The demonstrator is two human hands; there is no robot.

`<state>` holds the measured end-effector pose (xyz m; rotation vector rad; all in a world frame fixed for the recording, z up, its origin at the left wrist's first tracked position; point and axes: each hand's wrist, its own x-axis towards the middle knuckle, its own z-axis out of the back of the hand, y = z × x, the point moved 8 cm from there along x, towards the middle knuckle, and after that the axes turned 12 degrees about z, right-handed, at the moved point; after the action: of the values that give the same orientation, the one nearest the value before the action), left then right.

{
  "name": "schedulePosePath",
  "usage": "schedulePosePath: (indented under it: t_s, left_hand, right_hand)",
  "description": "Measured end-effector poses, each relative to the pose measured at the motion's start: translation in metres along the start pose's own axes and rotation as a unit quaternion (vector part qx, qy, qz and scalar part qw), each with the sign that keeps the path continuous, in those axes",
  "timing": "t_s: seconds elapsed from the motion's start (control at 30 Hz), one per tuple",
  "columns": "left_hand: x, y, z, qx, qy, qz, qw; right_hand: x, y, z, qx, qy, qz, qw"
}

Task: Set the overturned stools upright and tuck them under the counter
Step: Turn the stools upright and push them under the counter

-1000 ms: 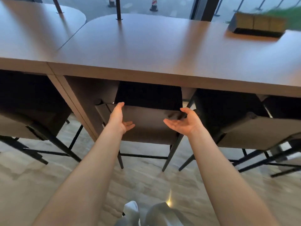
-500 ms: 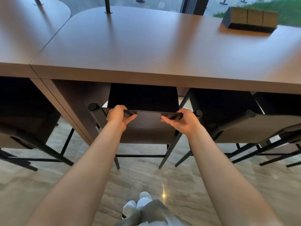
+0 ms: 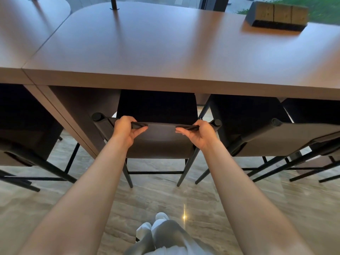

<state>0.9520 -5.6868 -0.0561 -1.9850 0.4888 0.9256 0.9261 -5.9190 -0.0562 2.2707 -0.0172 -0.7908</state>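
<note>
Under the counter, near edge, centre bay: stool stands upright, four legs on the floor. Seat sits in the shadow below the counter top, backrest out on the near side of the counter edge.

Grip: both hands clamp the backrest's top rim. Left hand wraps the rim's left part, fingers curled over the far side, thumb on the near face. Right hand mirrors it on the right part. Nothing else held.

Key geometry: rim's long axis runs left-right, parallel to the counter's near edge. Hands sit about equally far from that edge, neither leads, arms roughly symmetric. So the stool lies straight ahead of the grip, and any further tuck is a push square to the rim, toward the counter.

Judgement: uprighting is done for this one. Tuck looks mostly in; can't tell how much travel remains, seat front is lost in shadow.

Clearances: counter's support panel is just beside the stool's left post. Neighbour stool is just beside on the right, also under the counter. An uneven push would yaw the backrest into one of them, so load both hands evenly.
</note>
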Motion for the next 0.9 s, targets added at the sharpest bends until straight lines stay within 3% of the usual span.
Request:
schedulePosePath:
  t_s: [0.9]
  left_hand:
    - [0.011,0.002,-0.024,-0.001,0.026,-0.033,0.999]
  right_hand:
    - [0.017,0.013,0.014,0.01,0.034,0.027,0.999]
